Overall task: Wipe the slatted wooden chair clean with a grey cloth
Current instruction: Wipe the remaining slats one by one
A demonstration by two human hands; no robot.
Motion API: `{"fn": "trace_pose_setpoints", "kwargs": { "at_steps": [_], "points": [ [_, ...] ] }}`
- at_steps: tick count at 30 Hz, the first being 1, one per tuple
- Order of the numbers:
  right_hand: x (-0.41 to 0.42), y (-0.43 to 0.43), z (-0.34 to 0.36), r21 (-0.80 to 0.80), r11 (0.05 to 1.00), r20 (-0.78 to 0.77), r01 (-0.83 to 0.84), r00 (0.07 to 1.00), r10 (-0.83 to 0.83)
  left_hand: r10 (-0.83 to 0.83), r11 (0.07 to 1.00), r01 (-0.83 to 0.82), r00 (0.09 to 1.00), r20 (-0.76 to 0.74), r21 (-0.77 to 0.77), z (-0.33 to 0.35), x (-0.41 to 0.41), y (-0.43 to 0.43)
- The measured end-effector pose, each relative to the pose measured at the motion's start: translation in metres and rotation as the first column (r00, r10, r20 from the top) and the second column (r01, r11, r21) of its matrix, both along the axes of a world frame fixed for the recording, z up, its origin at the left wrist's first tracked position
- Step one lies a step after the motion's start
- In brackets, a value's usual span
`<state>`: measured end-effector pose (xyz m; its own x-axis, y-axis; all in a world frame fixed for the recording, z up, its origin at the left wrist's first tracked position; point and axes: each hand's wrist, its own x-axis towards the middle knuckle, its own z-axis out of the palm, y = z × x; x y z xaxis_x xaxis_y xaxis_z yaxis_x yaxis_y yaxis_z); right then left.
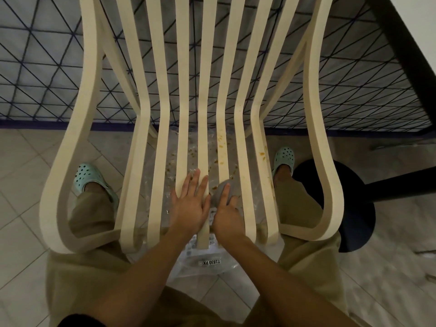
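Left hand (191,205), fingers straight, braces chair (205,90) front; right hand (227,214), fingers curled on cloth (221,188), should press rearward across stains (221,147).

The floor (28,175) is pale square tile laid on the diagonal. The slatted wooden chair (162,161) stands on it. Under the seat lies a crumpled clear plastic sheet (188,272), spattered with orange-brown bits (193,152) and carrying a white label (209,262) that reads T1830 PX. A mint-green clog (90,179) is planted on the tiles at the chair's left, and another (284,159) at its right. Just beside the right clog sits a round black base (354,208). Behind the chair, a dark wire-mesh panel (47,90) meets the floor.
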<state>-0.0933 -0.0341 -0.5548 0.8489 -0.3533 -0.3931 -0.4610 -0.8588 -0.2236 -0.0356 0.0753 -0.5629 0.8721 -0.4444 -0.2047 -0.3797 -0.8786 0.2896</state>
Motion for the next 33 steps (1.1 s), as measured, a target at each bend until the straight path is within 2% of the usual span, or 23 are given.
{"fn": "trace_pose_setpoints", "kwargs": {
  "at_steps": [6,21,26,33],
  "points": [
    [0.019,-0.005,-0.001,0.008,1.000,-0.011,-0.008,1.000,0.008,-0.080,0.997,0.080,0.995,-0.054,-0.004,-0.003,0.030,-0.003],
    [0.060,-0.018,-0.001,-0.026,0.999,-0.013,-0.026,1.000,0.026,-0.035,0.998,0.032,0.998,-0.044,-0.050,-0.013,0.093,-0.025],
    [0.070,-0.020,0.000,-0.029,0.999,-0.028,-0.023,0.999,0.022,-0.025,0.992,0.024,1.000,-0.012,-0.122,-0.013,0.093,-0.024],
    [0.086,-0.024,-0.002,-0.022,1.000,-0.009,-0.003,1.000,0.003,0.008,0.990,-0.008,1.000,-0.003,-0.142,-0.018,0.094,-0.025]
  ]
}}
